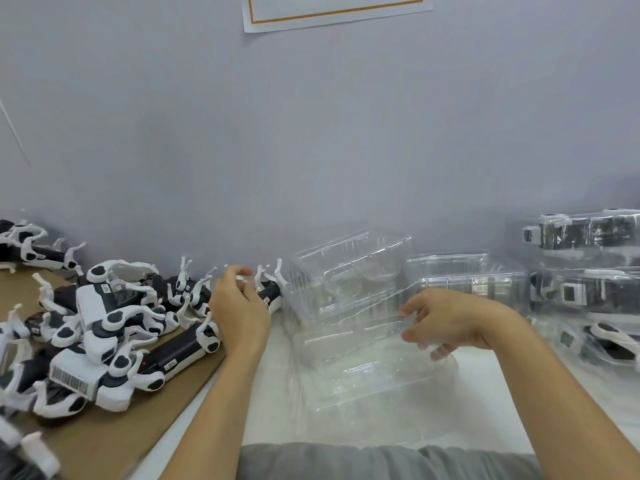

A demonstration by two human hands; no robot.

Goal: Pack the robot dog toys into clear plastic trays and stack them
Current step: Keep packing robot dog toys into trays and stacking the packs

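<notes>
A pile of black-and-white robot dog toys lies on brown cardboard at the left. My left hand hovers at the pile's right edge, fingers curled near a toy's white legs; whether it grips one is unclear. A clear plastic tray lies in front of me on the white table. My right hand pinches its right edge. A stack of empty clear trays stands behind it against the wall.
Packed trays with toys inside are stacked at the right, and more clear trays sit beside them. A grey wall closes the back. My grey shirt shows at the bottom edge.
</notes>
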